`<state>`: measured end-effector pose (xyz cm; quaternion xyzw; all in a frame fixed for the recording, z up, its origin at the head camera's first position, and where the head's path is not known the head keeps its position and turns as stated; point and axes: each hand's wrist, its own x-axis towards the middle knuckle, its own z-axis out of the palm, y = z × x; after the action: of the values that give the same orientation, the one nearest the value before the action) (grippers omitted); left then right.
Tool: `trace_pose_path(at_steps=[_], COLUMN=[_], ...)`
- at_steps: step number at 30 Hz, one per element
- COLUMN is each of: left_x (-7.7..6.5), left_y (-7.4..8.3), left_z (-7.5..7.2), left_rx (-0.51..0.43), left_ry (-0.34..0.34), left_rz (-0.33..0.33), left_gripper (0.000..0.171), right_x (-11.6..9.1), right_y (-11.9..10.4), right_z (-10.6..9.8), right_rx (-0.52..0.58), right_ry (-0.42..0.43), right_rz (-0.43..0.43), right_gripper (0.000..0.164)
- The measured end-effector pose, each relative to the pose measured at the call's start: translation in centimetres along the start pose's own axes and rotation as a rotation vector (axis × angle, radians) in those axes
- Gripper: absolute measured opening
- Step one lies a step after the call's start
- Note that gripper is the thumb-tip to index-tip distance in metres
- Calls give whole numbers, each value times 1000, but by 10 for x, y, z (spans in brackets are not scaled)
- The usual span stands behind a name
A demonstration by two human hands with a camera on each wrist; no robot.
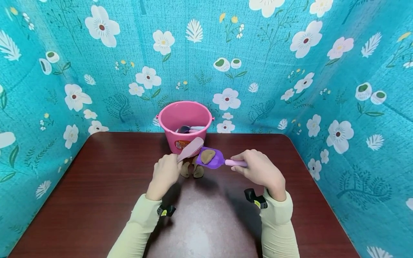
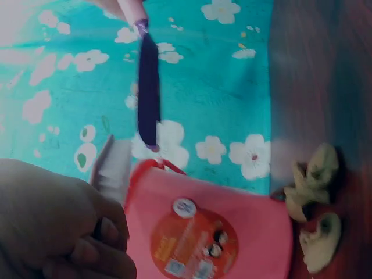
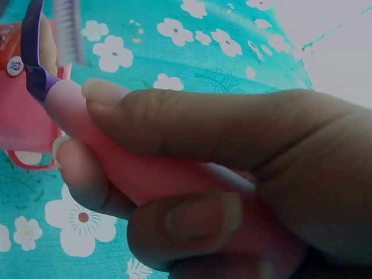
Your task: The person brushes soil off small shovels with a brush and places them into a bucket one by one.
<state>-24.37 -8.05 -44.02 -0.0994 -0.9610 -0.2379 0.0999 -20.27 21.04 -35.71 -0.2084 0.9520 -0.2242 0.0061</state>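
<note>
My left hand grips the handle of a pale pink brush, its bristles facing down beside the shovel. A small purple shovel with a pink handle is held in my right hand, thumb along the handle in the right wrist view. One brown, curved lump lies on the shovel's blade. Below the brush, several similar brown pieces sit on the table close to the bucket. In the left wrist view the shovel appears edge-on, raised above the table.
A pink bucket with an orange label stands at the back of the dark red-brown table. Several handled items lie inside it, partly hidden. Turquoise flowered cloth encloses the table's back and sides.
</note>
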Motion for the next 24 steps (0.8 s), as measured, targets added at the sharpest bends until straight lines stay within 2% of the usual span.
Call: trace_pose_path(at_steps=[4,7,9,11,16,18,24], left_x=[-7,-14,-18,-20,-18,-16,-9], left_y=[18,32,39,42,36,32,23], left_z=[0,9,18,26,39,40,35], left_rx=[-45,-38,-42,-38,30,54,41], left_ry=[-47,-74,-95,-108,-75,-62,-75], left_rz=[74,158,190,189,131,119,81], left_gripper=[25,28,25,23,21,21,20], right_x=[1,2,2,2,3,3,6], right_y=[-1,-1,-1,-1,-1,0,-1], right_z=[1,1,1,1,3,4,7], right_rx=[7,-8,-22,-27,-25,-28,-22], right_ry=[-7,2,9,10,-15,-17,-5], right_rz=[-7,-13,-9,-6,5,-2,-15], right_gripper=[26,26,26,27,21,19,16])
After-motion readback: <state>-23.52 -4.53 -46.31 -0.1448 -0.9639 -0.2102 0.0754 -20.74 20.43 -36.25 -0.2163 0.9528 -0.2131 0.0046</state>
